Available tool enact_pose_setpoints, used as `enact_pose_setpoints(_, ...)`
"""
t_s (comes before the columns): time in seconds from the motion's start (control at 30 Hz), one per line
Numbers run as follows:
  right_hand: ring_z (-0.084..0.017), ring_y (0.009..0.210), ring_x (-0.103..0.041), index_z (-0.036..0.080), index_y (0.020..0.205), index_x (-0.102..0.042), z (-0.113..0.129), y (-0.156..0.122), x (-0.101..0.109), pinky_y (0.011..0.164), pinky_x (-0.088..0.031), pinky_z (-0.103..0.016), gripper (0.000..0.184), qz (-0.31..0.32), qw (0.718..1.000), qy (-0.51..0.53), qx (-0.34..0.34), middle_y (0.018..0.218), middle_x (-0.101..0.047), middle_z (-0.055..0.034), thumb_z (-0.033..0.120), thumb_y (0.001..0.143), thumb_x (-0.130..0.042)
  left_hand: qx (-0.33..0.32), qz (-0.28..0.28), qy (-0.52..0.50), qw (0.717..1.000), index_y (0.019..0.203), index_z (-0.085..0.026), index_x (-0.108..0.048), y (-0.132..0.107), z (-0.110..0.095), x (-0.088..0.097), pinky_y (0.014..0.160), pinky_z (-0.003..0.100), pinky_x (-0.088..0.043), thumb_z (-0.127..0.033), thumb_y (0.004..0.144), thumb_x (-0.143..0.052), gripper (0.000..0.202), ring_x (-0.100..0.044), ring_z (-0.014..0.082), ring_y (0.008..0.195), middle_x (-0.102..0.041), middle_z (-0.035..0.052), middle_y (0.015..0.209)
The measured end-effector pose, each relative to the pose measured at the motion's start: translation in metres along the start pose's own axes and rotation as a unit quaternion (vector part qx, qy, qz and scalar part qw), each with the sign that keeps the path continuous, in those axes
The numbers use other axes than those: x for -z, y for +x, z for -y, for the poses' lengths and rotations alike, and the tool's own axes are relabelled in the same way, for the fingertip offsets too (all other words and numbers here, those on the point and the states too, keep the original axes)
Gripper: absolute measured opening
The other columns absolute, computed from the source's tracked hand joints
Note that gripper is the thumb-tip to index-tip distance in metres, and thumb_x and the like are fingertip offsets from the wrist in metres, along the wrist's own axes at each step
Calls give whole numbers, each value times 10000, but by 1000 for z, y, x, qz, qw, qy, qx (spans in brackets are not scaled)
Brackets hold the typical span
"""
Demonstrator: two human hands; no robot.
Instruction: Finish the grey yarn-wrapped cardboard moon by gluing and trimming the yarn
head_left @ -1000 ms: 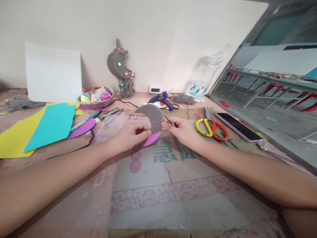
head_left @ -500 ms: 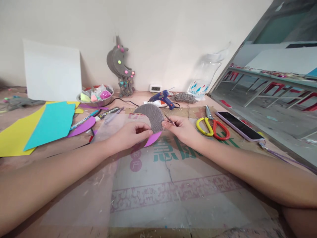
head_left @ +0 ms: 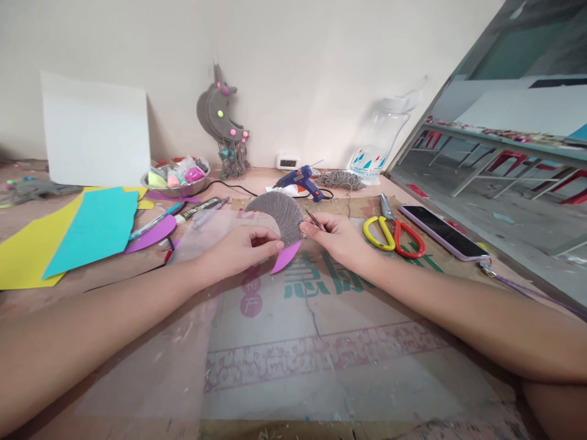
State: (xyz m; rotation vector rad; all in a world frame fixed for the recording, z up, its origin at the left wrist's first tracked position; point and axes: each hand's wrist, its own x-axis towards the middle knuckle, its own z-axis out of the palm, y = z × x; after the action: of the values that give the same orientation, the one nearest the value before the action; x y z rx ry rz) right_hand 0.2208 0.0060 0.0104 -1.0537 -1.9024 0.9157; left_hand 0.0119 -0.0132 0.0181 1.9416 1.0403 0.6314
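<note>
A purple card crescent (head_left: 288, 223), mostly wound with grey yarn, is held up between my two hands, its lower tip (head_left: 285, 258) bare purple. My left hand (head_left: 247, 247) pinches the inner edge near that bare end. On the outer edge, the thumb and fingers of my right hand (head_left: 332, 235) close on the crescent. A thin dark pointed tool (head_left: 314, 218), perhaps tweezers, sticks out from the right fingers. Beneath lies a translucent sheet (head_left: 275, 379) over printed cardboard.
Scissors (head_left: 395, 235) and a phone (head_left: 444, 232) lie on the right. Behind are a blue glue gun (head_left: 300, 180), a grey yarn bundle (head_left: 340, 179) and a clear jar (head_left: 380, 137). Coloured sheets (head_left: 92, 232) and a bowl (head_left: 177, 188) are left. A decorated grey moon (head_left: 215, 116) hangs behind.
The crescent's bare purple tip has swung slightly down and to the right. Both hands keep nearly the same place and grip.
</note>
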Motion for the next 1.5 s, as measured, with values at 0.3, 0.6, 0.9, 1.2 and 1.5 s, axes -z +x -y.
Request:
enact_pose_setpoints(0.3, -82, 559, -259, 167, 642, -481, 1, 0, 0, 523, -208, -236, 330, 5, 1000, -5, -7, 594, -272, 53, 447, 807, -541, 7, 3, -10, 1000, 683, -171, -536, 0, 5, 0, 455, 208, -325, -361, 832, -467, 251, -423, 83, 468, -473, -38, 540)
enact_pose_setpoints(0.6, -90, 575, -294, 168, 665, -510, -1, -1, 0, 542, -241, -237, 324, 13, 1000, 2, -6, 604, -336, 45, 457, 805, -546, -7, -17, -41, 999, 703, -174, -547, 1, 8, 0, 491, 224, -369, -454, 853, -435, 337, -475, 95, 519, -539, -12, 623)
enact_pose_setpoints(0.9, -114, 651, -454, 157, 952, -515, 4, -6, -2, 606, -372, -245, 273, -10, 994, -88, 58, 746, -496, 1, 404, 834, -511, 17, -108, 25, 994, 643, -179, -562, 1, 0, 3, 562, 240, -417, -397, 814, -500, 284, -533, 124, 606, -587, -5, 645)
enact_pose_setpoints(1.2, -184, 761, -617, 162, 1051, -501, 6, -19, 0, 639, -413, -274, 265, 12, 899, -384, 209, 883, -669, -74, 372, 901, -440, 11, -125, 34, 992, 599, -167, -589, 2, -2, 5, 598, 226, -436, -365, 823, -498, 313, -545, 111, 592, -613, -9, 604)
enact_pose_setpoints(1.5, -178, 743, -624, 156, 968, -541, 5, -17, -1, 610, -395, -264, 247, 1, 867, -442, 231, 851, -685, -68, 371, 912, -433, 14, -122, 16, 992, 611, -161, -578, 2, -3, 5, 585, 221, -437, -352, 832, -496, 303, -540, 101, 590, -618, -9, 614)
